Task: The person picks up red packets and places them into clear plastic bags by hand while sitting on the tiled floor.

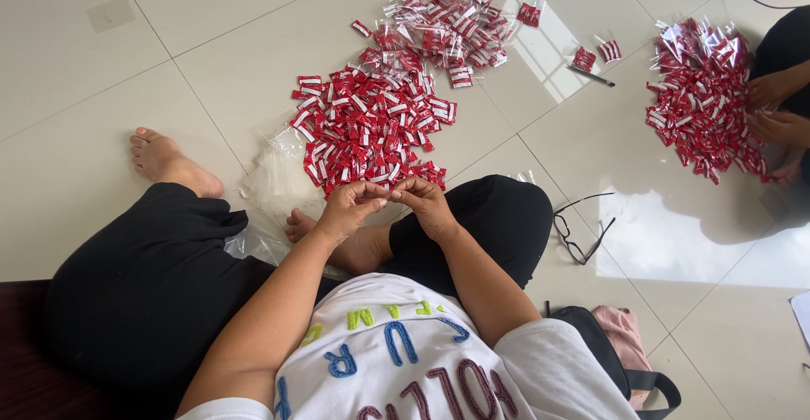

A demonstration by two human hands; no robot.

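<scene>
I sit on a white tiled floor. My left hand (348,207) and my right hand (426,203) meet fingertip to fingertip just above my crossed legs. Between the fingers is something small and clear; it looks like a thin plastic bag, but I cannot tell for certain. Right in front of my hands lies a big pile of small red-and-white packets (367,129). Beyond it, a second heap of the same packets in clear bags (451,24) spreads out.
A stack of empty clear bags (274,175) lies left of the pile. Black-framed glasses (580,228) rest on the floor at my right. A pen (592,75) lies farther off. Another person's hands (772,108) work at another red heap (700,95). A black and pink bag (620,344) sits behind my right elbow.
</scene>
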